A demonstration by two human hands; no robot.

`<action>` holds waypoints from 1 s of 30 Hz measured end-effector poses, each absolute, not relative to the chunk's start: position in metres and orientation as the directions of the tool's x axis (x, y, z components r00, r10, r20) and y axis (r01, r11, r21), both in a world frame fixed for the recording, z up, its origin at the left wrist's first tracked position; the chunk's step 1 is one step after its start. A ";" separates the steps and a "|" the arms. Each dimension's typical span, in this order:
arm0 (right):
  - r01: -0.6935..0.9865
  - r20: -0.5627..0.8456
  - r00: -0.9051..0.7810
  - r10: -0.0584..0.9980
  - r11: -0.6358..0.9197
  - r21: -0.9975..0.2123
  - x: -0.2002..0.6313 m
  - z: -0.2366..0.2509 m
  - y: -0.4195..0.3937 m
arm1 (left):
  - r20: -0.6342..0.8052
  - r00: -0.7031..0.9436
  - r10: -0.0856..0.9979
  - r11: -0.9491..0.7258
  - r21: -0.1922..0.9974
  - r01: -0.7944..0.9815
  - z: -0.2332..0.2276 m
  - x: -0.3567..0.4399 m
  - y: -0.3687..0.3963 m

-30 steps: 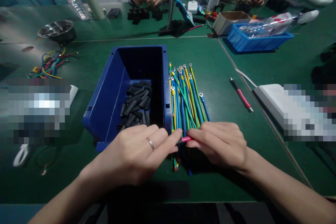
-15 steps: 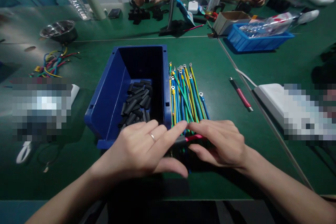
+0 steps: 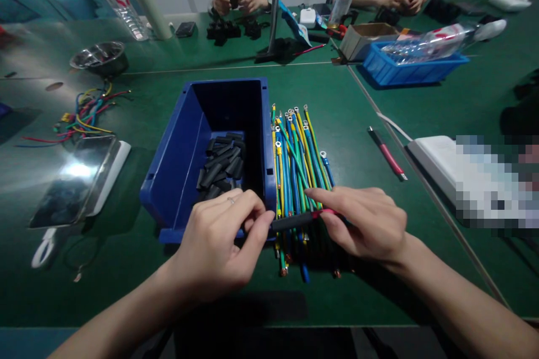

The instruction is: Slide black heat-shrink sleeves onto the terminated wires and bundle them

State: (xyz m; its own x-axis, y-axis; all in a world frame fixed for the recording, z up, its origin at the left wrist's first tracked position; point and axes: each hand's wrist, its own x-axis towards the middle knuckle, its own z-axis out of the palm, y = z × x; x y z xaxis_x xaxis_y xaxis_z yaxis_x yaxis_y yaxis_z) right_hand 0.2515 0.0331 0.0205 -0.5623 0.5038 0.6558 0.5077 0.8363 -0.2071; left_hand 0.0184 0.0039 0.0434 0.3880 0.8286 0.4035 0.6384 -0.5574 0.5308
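A short red cable (image 3: 319,213) with a black heat-shrink tube (image 3: 292,221) over it lies across the row of cables. My right hand (image 3: 364,221) grips the red part between thumb and fingers, index finger stretched out above it. At the tube's left end, my left hand (image 3: 227,235) is closed in a pinch. Beneath lie several blue, green and yellow cables (image 3: 295,162), most with ring lugs at the far ends and some with bare copper at the near ends. Left of them stands a deep blue bin (image 3: 168,151) holding loose black tube pieces (image 3: 221,162).
Another red cable with a black sleeve (image 3: 386,153) lies to the right, near a white device (image 3: 438,162). A phone (image 3: 71,185), loose wires (image 3: 86,112) and a metal bowl (image 3: 101,59) are at left. Beyond are a light blue tray (image 3: 415,73) and two people.
My left hand has drawn its fingers into a pinch at the tube's left end. My right hand has shifted slightly right with the red cable, and more of the black tube shows.
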 end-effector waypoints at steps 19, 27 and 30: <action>0.464 0.648 -0.645 0.406 0.881 -0.090 0.253 0.017 0.034 | 0.373 0.409 0.833 -0.553 0.595 0.584 0.046 0.020 -0.002; 0.413 0.648 -0.664 0.374 0.905 -0.100 0.255 0.015 0.038 | 0.346 0.421 0.838 -0.543 0.603 0.584 0.045 0.021 0.000; 0.412 0.643 -0.668 0.373 0.906 -0.098 0.256 0.013 0.038 | 0.350 0.424 0.835 -0.547 0.603 0.581 0.044 0.020 -0.001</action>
